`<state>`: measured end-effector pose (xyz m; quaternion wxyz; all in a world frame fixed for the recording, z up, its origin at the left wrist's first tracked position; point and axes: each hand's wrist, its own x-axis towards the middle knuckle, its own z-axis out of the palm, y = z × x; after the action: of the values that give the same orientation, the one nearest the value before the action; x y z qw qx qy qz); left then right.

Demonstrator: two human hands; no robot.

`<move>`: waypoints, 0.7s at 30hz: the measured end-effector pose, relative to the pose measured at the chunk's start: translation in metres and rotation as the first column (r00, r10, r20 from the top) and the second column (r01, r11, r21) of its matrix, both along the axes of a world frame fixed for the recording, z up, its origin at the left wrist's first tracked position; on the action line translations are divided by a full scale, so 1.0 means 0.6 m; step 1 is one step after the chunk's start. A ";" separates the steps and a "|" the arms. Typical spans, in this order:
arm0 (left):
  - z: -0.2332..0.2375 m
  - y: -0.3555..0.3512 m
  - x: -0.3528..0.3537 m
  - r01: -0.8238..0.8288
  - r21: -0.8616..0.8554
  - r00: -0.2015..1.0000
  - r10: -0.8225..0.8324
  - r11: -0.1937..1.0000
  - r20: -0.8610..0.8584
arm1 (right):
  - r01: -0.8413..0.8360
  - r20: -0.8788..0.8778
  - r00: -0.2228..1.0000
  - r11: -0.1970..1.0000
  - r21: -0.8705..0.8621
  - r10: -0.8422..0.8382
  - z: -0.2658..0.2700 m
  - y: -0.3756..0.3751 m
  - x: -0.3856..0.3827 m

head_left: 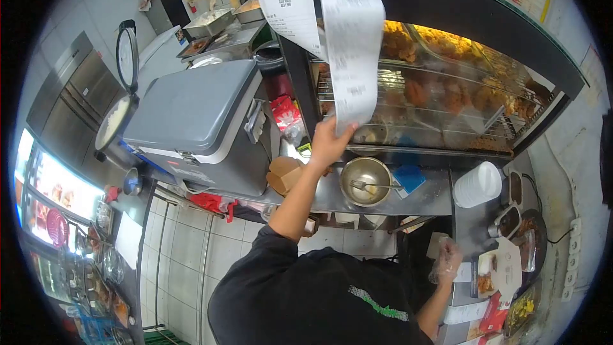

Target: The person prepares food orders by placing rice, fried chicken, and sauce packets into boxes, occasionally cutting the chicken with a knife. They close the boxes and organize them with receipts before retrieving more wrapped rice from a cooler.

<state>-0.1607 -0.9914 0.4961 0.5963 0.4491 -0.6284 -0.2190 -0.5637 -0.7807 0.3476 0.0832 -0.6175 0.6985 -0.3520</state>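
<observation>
My left hand (332,144) reaches up to the display case, its thumb and fingers pinching the lower end of a long printed receipt (355,57). A second receipt (290,9) hangs beside it from the top of the case. Down at the right counter is my right hand (447,262), in a clear plastic glove with its fingers blurred. Near its fingertips is a small beige card piece (437,245). Just right of that hand an open takeaway box (508,268) contains white rice and browned food. A metal bowl (365,181) with a fork (377,185) in it stands below my left hand.
Fried food (440,92) fills the lit case. A grey cooler box (191,108) stands left, near an open brown carton (284,176). White lids or bowls (477,185) are stacked at right, beside sauce containers (507,218). Another counter (131,236) runs along the far left.
</observation>
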 end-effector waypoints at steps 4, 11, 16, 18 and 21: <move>0.004 0.005 0.004 0.049 -0.053 0.994 -0.054 0.997 -0.096 | 0.035 0.109 0.994 0.999 -0.022 -0.032 -0.006 0.015 -0.017; -0.009 0.107 -0.019 0.345 0.182 0.939 -0.338 0.921 -0.070 | -0.230 0.670 0.713 0.971 -0.057 0.208 0.111 -0.071 0.122; -0.038 0.209 -0.019 0.564 0.421 0.789 -0.614 0.710 -0.023 | -0.596 0.375 0.778 0.781 0.187 0.504 0.083 -0.165 0.218; -0.064 0.231 -0.004 0.593 0.452 0.766 -0.640 0.666 -0.061 | -0.665 0.656 0.643 0.712 0.225 0.394 0.085 -0.180 0.243; -0.067 0.244 0.028 0.574 0.497 0.765 -0.642 0.650 -0.043 | -0.617 0.921 -0.377 0.768 -0.172 -0.097 0.228 -0.179 0.321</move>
<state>-0.1436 -0.8449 0.4559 0.3117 0.3592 -0.7062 -0.5244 -0.3709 -0.8881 0.4845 0.8233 -0.1965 0.2127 -0.4881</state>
